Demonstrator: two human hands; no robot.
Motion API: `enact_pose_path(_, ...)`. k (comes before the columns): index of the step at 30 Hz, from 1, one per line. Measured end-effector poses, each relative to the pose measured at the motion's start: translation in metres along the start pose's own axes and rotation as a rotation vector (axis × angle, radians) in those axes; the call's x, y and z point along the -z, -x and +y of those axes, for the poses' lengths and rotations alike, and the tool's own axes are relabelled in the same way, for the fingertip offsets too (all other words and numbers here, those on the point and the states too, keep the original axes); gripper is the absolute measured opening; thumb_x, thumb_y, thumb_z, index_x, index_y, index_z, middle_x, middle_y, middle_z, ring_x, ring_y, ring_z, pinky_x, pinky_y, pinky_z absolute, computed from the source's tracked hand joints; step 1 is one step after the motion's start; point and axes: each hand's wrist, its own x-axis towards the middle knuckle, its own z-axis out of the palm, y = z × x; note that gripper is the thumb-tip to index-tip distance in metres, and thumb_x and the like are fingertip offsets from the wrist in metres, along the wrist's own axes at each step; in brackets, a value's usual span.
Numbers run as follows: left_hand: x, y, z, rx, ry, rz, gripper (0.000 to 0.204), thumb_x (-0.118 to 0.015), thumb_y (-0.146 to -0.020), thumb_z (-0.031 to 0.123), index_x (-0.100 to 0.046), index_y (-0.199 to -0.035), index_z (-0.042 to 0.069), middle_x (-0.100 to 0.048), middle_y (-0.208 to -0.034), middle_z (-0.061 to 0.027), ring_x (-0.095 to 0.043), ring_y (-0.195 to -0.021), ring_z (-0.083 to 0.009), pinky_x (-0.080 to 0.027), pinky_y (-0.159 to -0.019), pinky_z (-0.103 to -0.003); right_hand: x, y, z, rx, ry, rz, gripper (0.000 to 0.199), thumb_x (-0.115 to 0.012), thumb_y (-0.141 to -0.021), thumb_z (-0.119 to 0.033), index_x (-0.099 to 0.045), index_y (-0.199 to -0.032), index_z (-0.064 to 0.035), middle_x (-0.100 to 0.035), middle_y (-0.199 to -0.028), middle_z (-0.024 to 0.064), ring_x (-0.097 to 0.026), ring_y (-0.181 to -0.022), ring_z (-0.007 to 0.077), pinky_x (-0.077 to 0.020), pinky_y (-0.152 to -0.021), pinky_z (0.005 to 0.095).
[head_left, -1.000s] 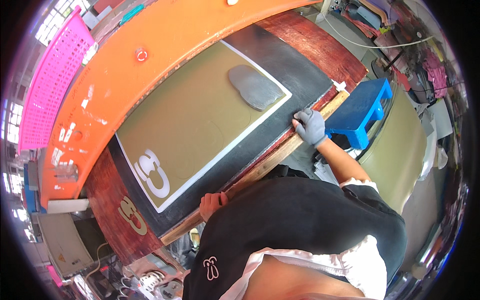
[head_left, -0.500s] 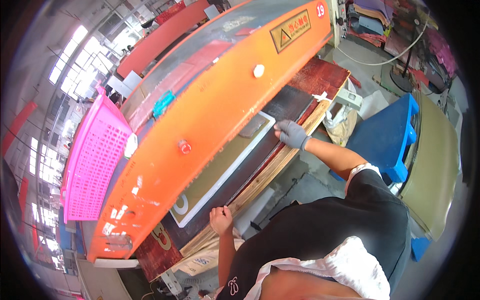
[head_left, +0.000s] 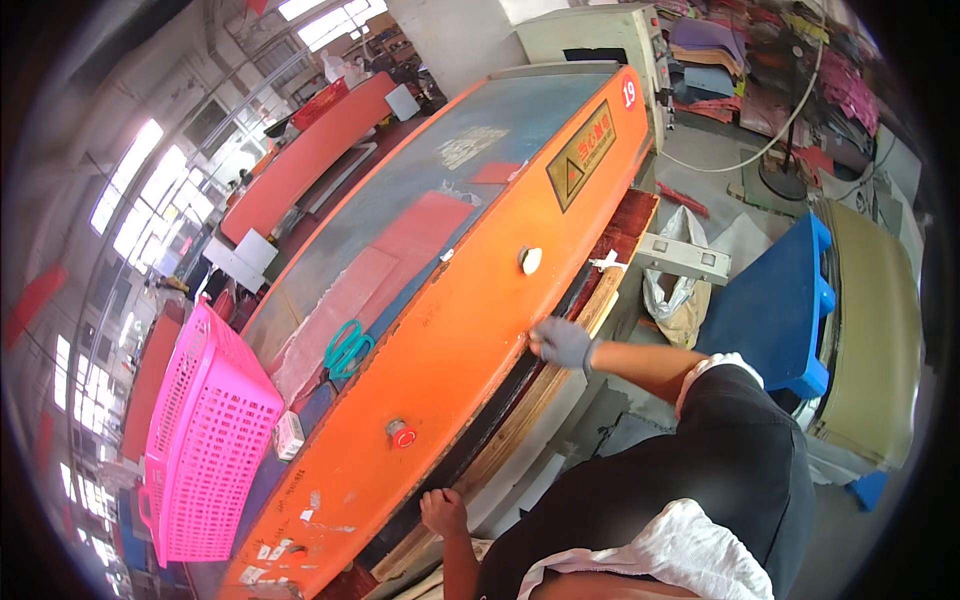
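the right hand [head_left: 562, 342], in a grey glove, has its fingers curled against the lower edge of the orange press head [head_left: 470, 330], just above the wooden board [head_left: 560, 370]. the bare left hand [head_left: 443, 512] grips the board's near edge, fingers closed over it. teal scissors [head_left: 345, 347] and a pink basket [head_left: 205, 440] lie on top of the press.

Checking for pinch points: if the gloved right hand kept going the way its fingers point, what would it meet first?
The right hand points up-left at the orange press front, at its lower edge. It looks to be touching already, so it would likely meet that panel first; depth is unclear.
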Motion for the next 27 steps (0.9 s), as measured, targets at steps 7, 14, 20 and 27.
enact_pose_path(7,0.014,-0.004,-0.003,0.064,0.113,-0.127,0.024,-0.057,-0.081,0.023,-0.054,-0.065,0.005,-0.054,-0.074,-0.0145,-0.054,-0.073,-0.0371,-0.044,-0.064,-0.048,-0.042,0.032,0.019,0.155,0.493,-0.060,0.029,-0.059,-0.079,-0.040,-0.066,-0.082,-0.0126,-0.061,-0.077,0.0084,-0.057,-0.074,0.0291,-0.0416,-0.074,0.0423)
enact_pose_path(14,0.016,-0.004,0.004,0.244,0.244,-0.209,0.023,-0.064,-0.077,0.025,-0.061,-0.069,0.004,-0.059,-0.077,-0.0141,-0.056,-0.080,-0.0354,-0.046,-0.074,-0.044,-0.032,0.022,0.008,0.012,0.605,-0.321,0.040,-0.046,-0.088,-0.045,-0.069,-0.086,-0.0122,-0.064,-0.091,0.0103,-0.061,-0.089,0.0286,-0.0439,-0.081,0.0442)
enact_pose_path(20,0.045,0.026,0.032,0.254,0.212,-0.276,0.030,-0.064,-0.078,0.032,-0.060,-0.068,0.003,-0.059,-0.076,-0.0143,-0.057,-0.081,-0.0339,-0.046,-0.073,-0.044,-0.012,0.062,-0.002,0.029,0.576,-0.284,0.036,-0.050,-0.084,-0.043,-0.071,-0.085,-0.0135,-0.065,-0.090,0.0120,-0.061,-0.089,0.0296,-0.0453,-0.076,0.0449)
enact_pose_path(27,0.108,0.100,0.090,0.177,0.164,-0.372,0.035,-0.064,-0.078,0.033,-0.050,-0.060,0.006,-0.055,-0.072,-0.0095,-0.057,-0.077,-0.0318,-0.046,-0.066,-0.045,0.018,0.116,-0.020,0.094,0.316,0.121,0.045,-0.060,-0.080,-0.042,-0.060,-0.107,-0.0057,-0.059,-0.105,0.0189,-0.057,-0.093,0.0373,-0.0448,-0.077,0.0461)
